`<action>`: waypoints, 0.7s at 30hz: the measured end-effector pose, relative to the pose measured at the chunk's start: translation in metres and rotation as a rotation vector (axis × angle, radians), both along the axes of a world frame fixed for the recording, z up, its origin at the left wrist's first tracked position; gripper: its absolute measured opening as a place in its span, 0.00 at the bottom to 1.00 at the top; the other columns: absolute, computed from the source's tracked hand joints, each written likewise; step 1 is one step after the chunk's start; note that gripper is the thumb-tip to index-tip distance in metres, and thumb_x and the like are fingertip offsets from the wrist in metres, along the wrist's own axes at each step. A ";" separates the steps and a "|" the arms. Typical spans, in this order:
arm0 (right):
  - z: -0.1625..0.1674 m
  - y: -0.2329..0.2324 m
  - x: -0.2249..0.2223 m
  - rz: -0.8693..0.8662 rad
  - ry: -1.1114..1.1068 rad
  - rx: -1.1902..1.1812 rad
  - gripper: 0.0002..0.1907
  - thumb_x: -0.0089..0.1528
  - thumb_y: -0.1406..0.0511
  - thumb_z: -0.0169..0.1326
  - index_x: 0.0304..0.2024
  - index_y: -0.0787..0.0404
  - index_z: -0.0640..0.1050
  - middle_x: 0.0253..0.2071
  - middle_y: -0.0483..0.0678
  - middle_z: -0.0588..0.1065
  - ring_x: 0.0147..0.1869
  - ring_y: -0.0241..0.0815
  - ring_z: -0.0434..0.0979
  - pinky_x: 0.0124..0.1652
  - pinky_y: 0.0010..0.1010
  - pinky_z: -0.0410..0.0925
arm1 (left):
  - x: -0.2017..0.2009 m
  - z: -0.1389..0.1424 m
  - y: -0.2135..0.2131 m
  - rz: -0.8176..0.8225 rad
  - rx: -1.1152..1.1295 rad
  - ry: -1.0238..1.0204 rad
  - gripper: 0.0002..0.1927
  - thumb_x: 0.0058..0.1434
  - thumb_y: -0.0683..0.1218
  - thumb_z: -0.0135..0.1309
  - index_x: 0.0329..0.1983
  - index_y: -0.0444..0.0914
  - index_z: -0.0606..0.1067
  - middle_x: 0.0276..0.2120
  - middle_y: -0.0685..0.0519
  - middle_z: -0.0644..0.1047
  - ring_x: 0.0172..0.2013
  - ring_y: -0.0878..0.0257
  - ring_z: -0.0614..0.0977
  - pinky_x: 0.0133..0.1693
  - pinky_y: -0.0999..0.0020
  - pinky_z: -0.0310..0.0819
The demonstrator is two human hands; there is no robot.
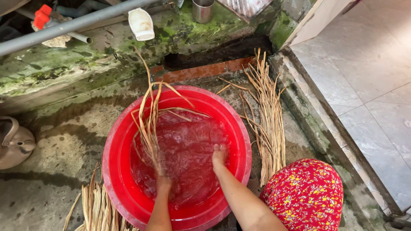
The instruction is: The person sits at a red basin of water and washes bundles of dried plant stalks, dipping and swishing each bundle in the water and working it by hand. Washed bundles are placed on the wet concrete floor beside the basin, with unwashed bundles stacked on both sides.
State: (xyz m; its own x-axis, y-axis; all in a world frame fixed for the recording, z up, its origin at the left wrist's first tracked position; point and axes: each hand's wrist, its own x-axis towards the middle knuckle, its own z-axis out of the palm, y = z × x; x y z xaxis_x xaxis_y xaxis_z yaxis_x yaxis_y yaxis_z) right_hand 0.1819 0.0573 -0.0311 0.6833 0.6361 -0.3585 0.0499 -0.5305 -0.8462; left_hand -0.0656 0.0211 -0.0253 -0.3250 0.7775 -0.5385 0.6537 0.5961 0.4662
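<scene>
1. Both hands are down in a big red basin full of water, which sits on a wet concrete floor.
2. The left hand is underwater at the bottom end of a bundle of dried straw strips; the rest of the bundle sticks up and fans out over the far rim. Looks like the fingers are wrapped around the bundle, but the ripples blur it, so I can't tell for sure.
3. The right hand is also in the water, near the middle of the basin. Fingers are under the surface, so I can't say if they're spread or closed, or holding anything.
4. Progress, as I'd judge it: only this one bundle is getting soaked, and just its lower part is wet.
5. Another pile of strips lies on the floor just right of the basin, and more strips sit at its lower left, all out of the water.
6. A red flowered knee is at the lower right.
</scene>
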 end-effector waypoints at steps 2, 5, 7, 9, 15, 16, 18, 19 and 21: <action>-0.006 -0.006 -0.023 0.224 0.037 0.078 0.19 0.67 0.53 0.52 0.50 0.60 0.76 0.45 0.50 0.78 0.49 0.45 0.76 0.50 0.40 0.69 | 0.016 -0.006 -0.015 -0.208 0.008 -0.058 0.23 0.58 0.50 0.56 0.55 0.34 0.74 0.47 0.33 0.79 0.48 0.40 0.81 0.49 0.49 0.77; -0.009 -0.015 -0.051 0.768 0.140 -0.042 0.23 0.62 0.50 0.59 0.47 0.61 0.79 0.45 0.54 0.82 0.50 0.48 0.80 0.52 0.42 0.72 | 0.056 -0.002 -0.034 -0.492 -0.083 -0.215 0.19 0.62 0.50 0.52 0.51 0.35 0.74 0.44 0.36 0.79 0.44 0.43 0.81 0.45 0.50 0.77; -0.010 -0.021 -0.056 1.096 0.004 -0.187 0.30 0.58 0.52 0.66 0.55 0.60 0.74 0.50 0.56 0.78 0.53 0.50 0.77 0.55 0.42 0.69 | 0.083 0.011 -0.039 -0.489 -0.259 -0.301 0.17 0.63 0.50 0.50 0.50 0.35 0.73 0.42 0.36 0.79 0.42 0.43 0.81 0.44 0.49 0.77; -0.010 -0.026 -0.052 1.281 -0.086 -0.250 0.34 0.53 0.56 0.71 0.57 0.60 0.74 0.51 0.56 0.77 0.52 0.50 0.77 0.53 0.41 0.70 | 0.103 0.032 -0.045 -0.488 -0.320 -0.371 0.16 0.65 0.50 0.48 0.49 0.34 0.72 0.41 0.36 0.78 0.41 0.42 0.81 0.42 0.49 0.76; -0.002 -0.013 -0.032 1.076 0.669 -0.530 0.16 0.61 0.65 0.60 0.49 0.67 0.78 0.36 0.61 0.82 0.25 0.42 0.79 0.25 0.35 0.73 | 0.112 0.112 -0.067 -0.663 -0.297 -0.443 0.16 0.69 0.52 0.48 0.44 0.32 0.72 0.38 0.34 0.78 0.40 0.43 0.83 0.41 0.51 0.76; 0.000 -0.009 -0.032 0.996 0.764 -0.515 0.15 0.63 0.64 0.60 0.48 0.67 0.78 0.34 0.57 0.80 0.22 0.39 0.76 0.23 0.33 0.72 | 0.105 0.125 -0.066 -0.689 -0.195 -0.443 0.17 0.70 0.52 0.48 0.44 0.32 0.72 0.38 0.33 0.78 0.42 0.41 0.82 0.43 0.49 0.75; 0.004 0.001 -0.033 0.891 0.853 -0.460 0.14 0.65 0.61 0.59 0.46 0.65 0.78 0.29 0.50 0.78 0.18 0.36 0.72 0.21 0.30 0.70 | 0.093 0.150 -0.068 -0.745 0.007 -0.439 0.19 0.71 0.54 0.49 0.45 0.31 0.73 0.40 0.32 0.78 0.46 0.37 0.80 0.46 0.47 0.71; 0.006 0.008 -0.032 0.870 0.852 -0.428 0.15 0.65 0.59 0.58 0.45 0.64 0.78 0.27 0.48 0.77 0.18 0.36 0.72 0.20 0.29 0.69 | 0.090 0.162 -0.070 -0.706 0.008 -0.460 0.19 0.70 0.54 0.49 0.45 0.32 0.73 0.40 0.33 0.78 0.46 0.39 0.80 0.47 0.48 0.72; 0.011 0.016 -0.028 0.717 0.990 -0.331 0.14 0.67 0.59 0.57 0.44 0.64 0.78 0.24 0.46 0.76 0.18 0.35 0.72 0.21 0.28 0.70 | 0.084 0.188 -0.082 -0.615 0.013 -0.504 0.19 0.70 0.55 0.48 0.47 0.33 0.73 0.41 0.36 0.79 0.47 0.42 0.81 0.48 0.50 0.73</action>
